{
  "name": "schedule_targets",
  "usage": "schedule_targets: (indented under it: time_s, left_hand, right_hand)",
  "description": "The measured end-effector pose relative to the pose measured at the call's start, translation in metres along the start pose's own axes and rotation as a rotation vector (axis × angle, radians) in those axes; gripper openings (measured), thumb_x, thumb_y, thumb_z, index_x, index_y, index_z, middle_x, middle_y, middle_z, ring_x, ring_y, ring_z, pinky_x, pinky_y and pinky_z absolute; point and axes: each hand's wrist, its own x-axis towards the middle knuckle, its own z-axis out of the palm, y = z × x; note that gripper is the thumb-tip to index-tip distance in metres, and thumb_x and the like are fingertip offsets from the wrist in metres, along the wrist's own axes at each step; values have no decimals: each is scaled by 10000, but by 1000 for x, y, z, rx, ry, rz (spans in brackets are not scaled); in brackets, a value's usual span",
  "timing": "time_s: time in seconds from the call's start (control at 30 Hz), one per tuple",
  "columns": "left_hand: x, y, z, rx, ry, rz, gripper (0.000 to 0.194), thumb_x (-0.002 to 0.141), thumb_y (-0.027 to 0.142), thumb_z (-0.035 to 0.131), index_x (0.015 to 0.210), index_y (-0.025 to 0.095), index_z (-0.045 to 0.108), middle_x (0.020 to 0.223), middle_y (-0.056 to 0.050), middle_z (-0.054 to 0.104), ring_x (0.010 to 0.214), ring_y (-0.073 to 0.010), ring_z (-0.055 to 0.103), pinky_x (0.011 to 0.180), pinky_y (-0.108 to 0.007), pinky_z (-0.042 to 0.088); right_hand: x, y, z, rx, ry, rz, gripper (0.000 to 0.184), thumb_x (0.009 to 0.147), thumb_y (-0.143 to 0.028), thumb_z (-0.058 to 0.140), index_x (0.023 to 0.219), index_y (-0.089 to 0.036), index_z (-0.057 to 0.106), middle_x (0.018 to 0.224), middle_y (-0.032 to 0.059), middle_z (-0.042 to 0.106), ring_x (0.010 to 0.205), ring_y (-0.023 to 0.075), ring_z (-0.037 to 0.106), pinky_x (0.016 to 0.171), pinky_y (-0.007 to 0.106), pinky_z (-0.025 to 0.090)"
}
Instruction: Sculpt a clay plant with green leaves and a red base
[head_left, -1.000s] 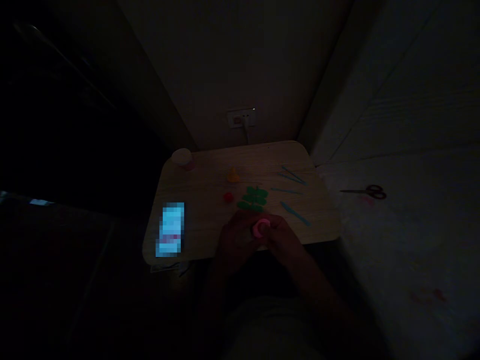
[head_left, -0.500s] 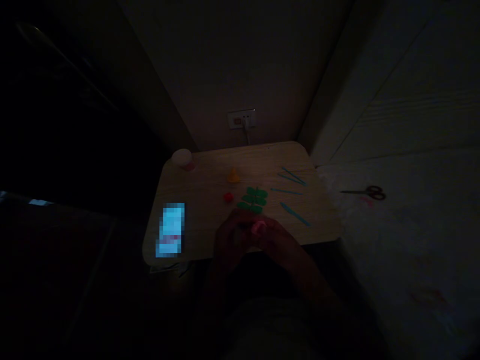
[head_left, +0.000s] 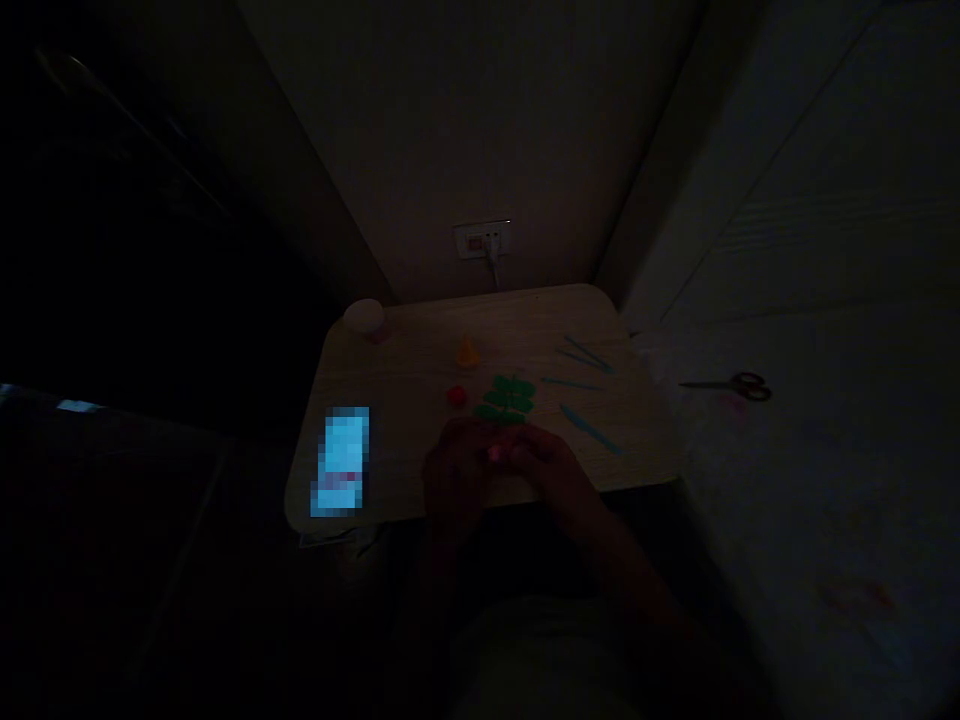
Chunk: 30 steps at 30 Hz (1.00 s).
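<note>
In dim light, both hands meet over the near edge of a small wooden table [head_left: 420, 380]. A small pink lump [head_left: 496, 453], which looks like modelling clay, sits between the fingers. My left hand [head_left: 459, 475] is curled around its left side. From the right, my right hand [head_left: 546, 462] pinches at it with thumb and fingers. Just beyond the fingertips lies a green leaf sprig [head_left: 511, 396] with several leaflets. Left of the sprig is a small red lump [head_left: 457, 396], and behind that stands an orange cone-shaped piece [head_left: 467, 352].
Thin blue sticks [head_left: 574, 383] and a blue plastic knife [head_left: 589, 428] lie at the table's right. A tub [head_left: 366, 318] stands at the back left; a lit phone [head_left: 342, 462] lies at the front left. Scissors [head_left: 739, 386] rest on the pale surface beyond. A wall socket [head_left: 482, 239] holds a plug.
The pink lump has shifted slightly left and shows less between the fingers. My right hand has moved a little left and its fingers are closer over the lump.
</note>
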Motion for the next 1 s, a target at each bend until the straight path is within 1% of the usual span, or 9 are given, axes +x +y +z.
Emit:
schedule_targets:
  time_s: [0.1, 0.2, 0.27, 0.37, 0.43, 0.57, 0.73, 0.9, 1.0]
  left_hand:
    - [0, -3, -5, 200, 26, 123, 149, 916, 392, 785, 845, 261, 796, 859, -28, 784, 907, -233, 699, 854, -399, 564]
    - [1, -1, -6, 317, -33, 236, 114, 941, 370, 753, 884, 280, 793, 885, -16, 808, 926, -238, 711, 929, -438, 535]
    - [3, 1, -5, 332, -67, 263, 90, 953, 352, 740, 950, 280, 793, 934, -22, 817, 947, -237, 719, 950, -441, 523]
    - [5, 3, -5, 291, -112, 257, 91, 945, 315, 754, 1021, 276, 786, 1015, -34, 820, 994, -238, 719, 975, -442, 520]
    - [6, 2, -5, 257, -144, 242, 101, 943, 295, 758, 1038, 274, 787, 1070, -44, 815, 1031, -240, 717, 979, -442, 528]
    - [5, 0, -7, 203, -186, 206, 166, 945, 292, 764, 1109, 277, 789, 1156, -67, 795, 1094, -246, 710, 961, -425, 555]
    - [3, -1, -6, 119, -223, 190, 387, 930, 303, 794, 1310, 294, 726, 1304, -90, 742, 1197, -260, 680, 1005, -438, 561]
    - [3, -1, -6, 127, -242, 172, 300, 981, 301, 732, 1280, 298, 754, 1300, -88, 743, 1213, -258, 670, 1037, -451, 554]
    - [4, 2, -6, 133, -271, 175, 303, 985, 322, 726, 1285, 300, 761, 1282, -84, 752, 1195, -257, 674, 1028, -440, 556]
  right_hand:
    - [0, -2, 0, -75, 0, -16, 295, 785, -476, 912, 959, -250, 841, 1024, 53, 832, 969, 238, 756, 919, 375, 591]
    - [0, -1, -2, -85, 0, -13, 337, 764, -484, 925, 991, -246, 849, 1052, 54, 839, 965, 242, 761, 944, 392, 586]
    - [1, -2, -3, -115, 0, -27, 318, 784, -481, 908, 994, -248, 857, 1032, 54, 846, 959, 245, 764, 945, 403, 590]
    - [0, -7, -4, -166, 8, -46, 219, 810, -428, 891, 929, -246, 867, 971, 49, 852, 935, 243, 768, 940, 404, 594]
    - [0, -10, -5, -147, 17, -43, 182, 787, -392, 910, 884, -245, 863, 930, 40, 851, 899, 233, 771, 924, 391, 598]
    - [-1, -10, -6, -71, 27, -19, 225, 748, -383, 944, 900, -242, 856, 927, 36, 851, 873, 211, 772, 900, 362, 601]
    - [1, -5, -9, 22, 39, -8, 302, 762, -453, 933, 955, -234, 858, 934, 51, 851, 838, 189, 766, 844, 321, 597]
    - [1, -9, -9, -23, -13, -28, 269, 737, -434, 946, 904, -239, 864, 898, 37, 847, 825, 191, 759, 845, 321, 592]
    - [0, -14, -8, -45, -24, -31, 247, 726, -426, 945, 868, -239, 869, 859, 34, 844, 768, 183, 745, 790, 311, 593]
